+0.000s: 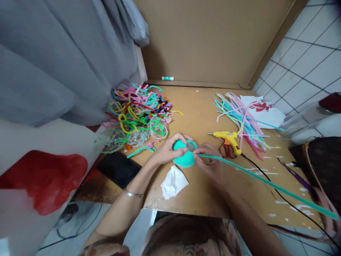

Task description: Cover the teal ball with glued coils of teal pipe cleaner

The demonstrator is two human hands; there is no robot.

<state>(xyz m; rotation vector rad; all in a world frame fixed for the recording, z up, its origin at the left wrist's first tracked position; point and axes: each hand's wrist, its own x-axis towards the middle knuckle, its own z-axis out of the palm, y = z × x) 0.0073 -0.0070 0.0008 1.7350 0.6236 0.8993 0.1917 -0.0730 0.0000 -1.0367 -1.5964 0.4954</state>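
Note:
Near the table's front, my left hand [172, 147] is closed around a rounded turquoise piece [185, 159] that looks wound with pipe cleaner. A greyish round patch [190, 146] shows at its middle. Against the right side of this piece, my right hand [209, 161] pinches a long turquoise pipe cleaner [247, 170], whose free length runs out to the lower right. Below the wound piece lies a crumpled white tissue [174, 182]. A yellow hot glue gun [229, 138] rests to the right of my right hand, its nozzle pointing left.
Tangled coloured pipe cleaners [138, 106] heap at the left, with a black phone [118, 169] in front. Straight pipe cleaners [239, 113] lie at the back right. The glue gun's cord [262, 172] crosses the right side towards a brown bag [323, 170]. A glue stick [167, 78] lies at the back.

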